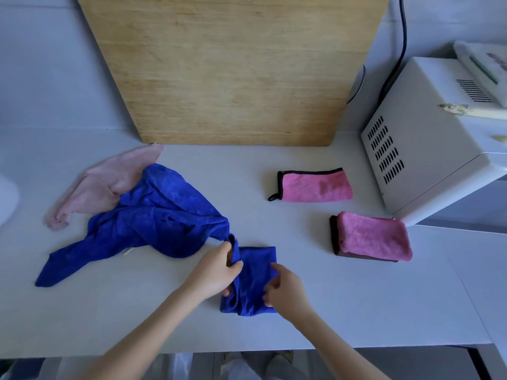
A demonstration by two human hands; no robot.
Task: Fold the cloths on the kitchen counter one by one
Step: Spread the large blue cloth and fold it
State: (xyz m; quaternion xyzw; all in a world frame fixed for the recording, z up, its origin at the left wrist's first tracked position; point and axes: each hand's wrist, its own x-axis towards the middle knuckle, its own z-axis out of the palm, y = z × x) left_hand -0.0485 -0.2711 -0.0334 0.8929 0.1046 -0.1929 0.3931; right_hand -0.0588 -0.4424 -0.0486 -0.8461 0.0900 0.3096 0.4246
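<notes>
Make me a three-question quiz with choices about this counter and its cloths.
1. Where on the counter does the pale pink cloth lie? A) far right B) left, partly under the blue cloth C) front edge, middle
2. What colour is the looped pink cloth edged in? A) white B) green C) black
3. What are the hands doing? A) both holding the blue cloth B) both idle C) lifting a pink cloth
Answers: 1 B, the blue cloth overlaps it. 2 C, a black border and loop show. 3 A, the left hand grips a bunched fold and the right hand holds the folded part.
</notes>
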